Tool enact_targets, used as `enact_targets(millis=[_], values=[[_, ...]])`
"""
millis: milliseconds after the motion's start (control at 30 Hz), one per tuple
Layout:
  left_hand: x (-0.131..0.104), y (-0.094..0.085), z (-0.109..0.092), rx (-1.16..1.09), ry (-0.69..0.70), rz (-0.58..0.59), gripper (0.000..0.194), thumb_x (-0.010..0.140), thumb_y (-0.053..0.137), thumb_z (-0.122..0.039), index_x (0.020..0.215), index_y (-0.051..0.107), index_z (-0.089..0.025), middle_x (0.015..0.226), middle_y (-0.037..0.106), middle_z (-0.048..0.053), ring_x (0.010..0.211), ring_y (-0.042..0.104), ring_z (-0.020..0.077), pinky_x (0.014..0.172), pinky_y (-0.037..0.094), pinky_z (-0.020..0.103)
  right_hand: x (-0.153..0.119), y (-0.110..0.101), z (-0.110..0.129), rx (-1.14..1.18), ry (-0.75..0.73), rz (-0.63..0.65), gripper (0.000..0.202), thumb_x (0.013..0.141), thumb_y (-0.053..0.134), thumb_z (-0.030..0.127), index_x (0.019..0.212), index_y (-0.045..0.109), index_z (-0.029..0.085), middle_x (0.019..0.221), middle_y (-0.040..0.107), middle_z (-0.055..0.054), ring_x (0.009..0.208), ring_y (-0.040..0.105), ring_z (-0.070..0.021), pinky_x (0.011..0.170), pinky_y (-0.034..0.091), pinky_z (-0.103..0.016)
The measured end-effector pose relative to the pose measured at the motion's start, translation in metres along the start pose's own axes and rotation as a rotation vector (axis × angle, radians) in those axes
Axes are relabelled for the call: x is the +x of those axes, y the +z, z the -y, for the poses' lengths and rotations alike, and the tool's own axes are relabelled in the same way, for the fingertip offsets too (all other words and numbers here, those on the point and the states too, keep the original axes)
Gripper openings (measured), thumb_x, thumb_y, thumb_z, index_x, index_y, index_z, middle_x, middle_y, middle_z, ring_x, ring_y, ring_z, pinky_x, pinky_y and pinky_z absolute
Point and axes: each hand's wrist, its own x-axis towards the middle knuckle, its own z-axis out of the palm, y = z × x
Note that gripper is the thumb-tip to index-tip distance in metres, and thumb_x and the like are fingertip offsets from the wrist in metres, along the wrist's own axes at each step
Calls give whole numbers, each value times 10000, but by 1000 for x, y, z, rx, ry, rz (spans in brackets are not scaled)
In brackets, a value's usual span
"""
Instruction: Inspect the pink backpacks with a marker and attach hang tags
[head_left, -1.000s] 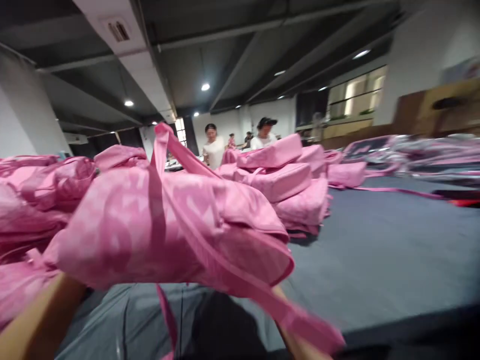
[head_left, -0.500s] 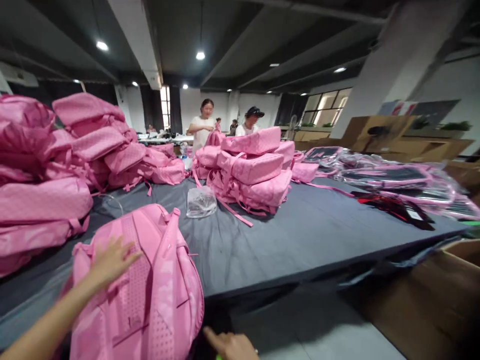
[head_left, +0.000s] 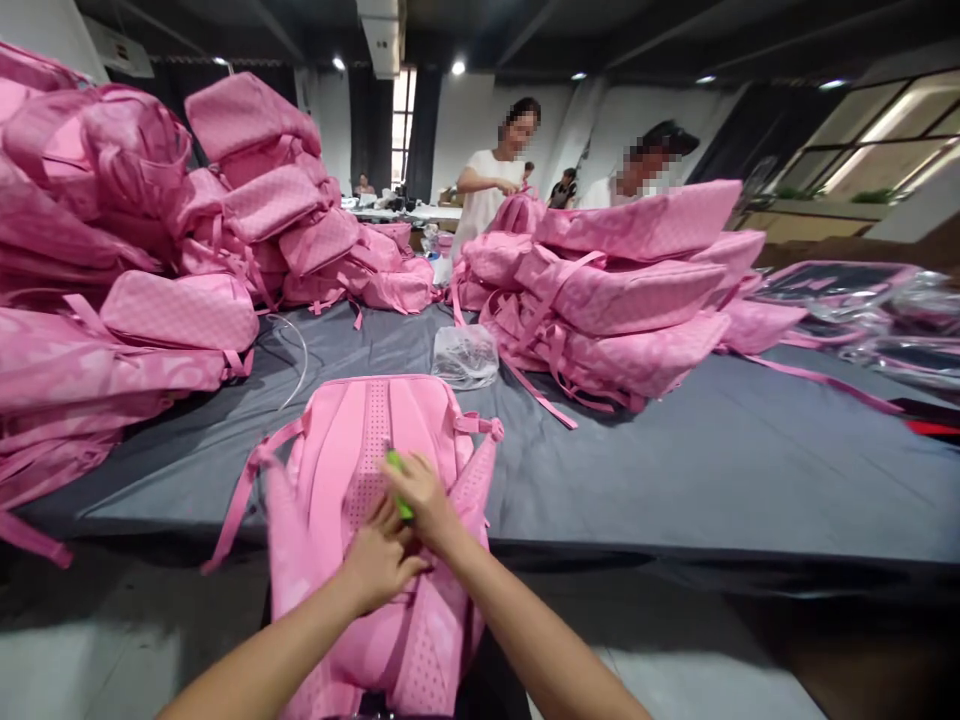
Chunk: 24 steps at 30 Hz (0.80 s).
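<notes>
A pink backpack (head_left: 337,500) lies at the table's near edge with its padded back panel up and its far end away from me. My right hand (head_left: 424,500) is closed around a small green tool (head_left: 397,485) with a thin dark tip, held over the dotted middle strip of the panel. Just below and left of it, my left hand (head_left: 382,560) rests on the backpack, fingers stretched out and holding nothing. Its fingertips come close to the right hand; whether they touch is unclear. The shoulder straps hang along both sides of the bag.
Pink backpacks are heaped on the left (head_left: 180,310) and stacked beyond on the right (head_left: 622,290). A clear plastic bag (head_left: 465,357) lies between them on the grey-covered table (head_left: 750,470). Plastic-wrapped bags (head_left: 840,290) lie far right. Two people (head_left: 484,190) stand across the table.
The backpack has turned straighter and sits more central in view. My right hand has come up from beside it onto the panel with the green tool; my left hand has moved lower on the panel.
</notes>
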Motion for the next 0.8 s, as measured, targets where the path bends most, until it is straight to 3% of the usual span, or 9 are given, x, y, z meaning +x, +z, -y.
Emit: enact_targets(millis=[100, 167, 233, 333, 433, 500, 600, 800], values=[[-15, -13, 22, -40, -96, -87, 501, 939, 416, -334, 1424, 433, -210, 1442, 473, 133, 1349, 420, 297, 1090, 410, 506, -53, -18, -33, -134, 111, -112, 525, 917, 475, 118, 1425, 412, 236, 1224, 586, -129, 1108, 599, -227, 866, 538, -365], [4, -27, 34, -85, -74, -180, 390, 946, 386, -252, 1291, 562, -204, 1288, 598, 127, 1220, 535, 257, 1027, 463, 455, -74, -21, -39, -172, 128, -180, 582, 908, 473, 90, 1450, 364, 271, 1282, 560, -121, 1163, 575, -235, 900, 532, -382], [50, -42, 42, -79, 12, -215, 328, 944, 381, -205, 1164, 623, -184, 1146, 648, 122, 1092, 579, 234, 962, 479, 430, -78, -15, -39, -153, 186, -314, 592, 899, 493, 90, 1443, 359, 284, 1260, 580, -103, 1175, 570, -240, 944, 517, -422], [133, -55, 52, 47, 267, -80, 259, 948, 428, -267, 1017, 647, -145, 1052, 650, 125, 1019, 569, 238, 903, 452, 418, -72, -3, -42, -69, 315, -515, 549, 899, 505, 102, 1404, 382, 277, 1210, 607, -82, 1113, 610, -226, 949, 524, -448], [181, -57, 57, 158, 412, 101, 304, 927, 477, -361, 809, 654, -142, 824, 651, 99, 802, 571, 220, 774, 433, 399, -70, -6, -52, -10, 327, -501, 509, 908, 500, 122, 1379, 383, 273, 1160, 629, -74, 1032, 648, -214, 892, 557, -443], [185, -58, 58, 191, 496, 163, 301, 924, 472, -326, 734, 643, -167, 751, 640, 77, 722, 544, 197, 732, 406, 381, -71, -14, -60, -28, 263, -446, 504, 909, 512, 145, 1376, 373, 275, 1107, 647, -76, 989, 661, -220, 826, 580, -425], [178, -67, 70, 179, 580, 118, 351, 948, 443, -364, 706, 634, -196, 752, 630, 59, 729, 515, 188, 731, 385, 374, -71, -24, -72, -57, 135, -365, 505, 924, 528, 218, 1391, 345, 280, 1062, 661, -90, 909, 673, -219, 721, 594, -383], [197, -86, 126, 321, 392, -12, 428, 923, 473, -508, 733, 678, -184, 872, 620, 73, 943, 491, 230, 982, 303, 486, -67, -21, -79, -41, 103, -325, 501, 953, 520, 323, 1416, 350, 238, 1088, 654, -130, 923, 680, -224, 735, 592, -375]])
